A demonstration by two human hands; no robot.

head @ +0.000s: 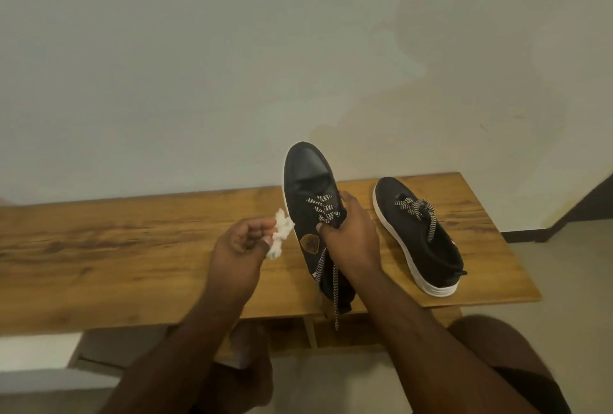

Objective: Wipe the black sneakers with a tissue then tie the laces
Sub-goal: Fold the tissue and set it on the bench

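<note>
At the centre of the frame, lifted above the long brown wooden bench (139, 247), the black low-top sneaker with the white rubber sole (310, 201) is gripped by the right hand (351, 234), thumb curled in at the tongue and fingers wrapped over the lacing, the heel down near the bench edge. Its long axis runs up the frame, tilting slightly left, toe pointing at the pale wall. Its black-and-white patterned laces (326, 276) hang loose below the hand, untied, trailing past the bench's near edge.

Just left of that shoe, the left hand (240, 247) pinches a crumpled white tissue (280, 231) between thumb and curled fingertips. The tissue sits just beside the shoe's left flank, near the small brown badge on its side, and I cannot tell whether it touches. So the surface to be wiped lies to the right of the tissue fingers, and the left hand is the nearer one to it; a stroke along the shoe's length looks the natural one, by my reckoning.

To the right, the second black sneaker (419, 234) lies flat on the bench, toe toward the upper left, with its laces seemingly in a loose knot.

Count: 2 sneakers, 1 tissue, 2 hands, 1 bench.
</note>
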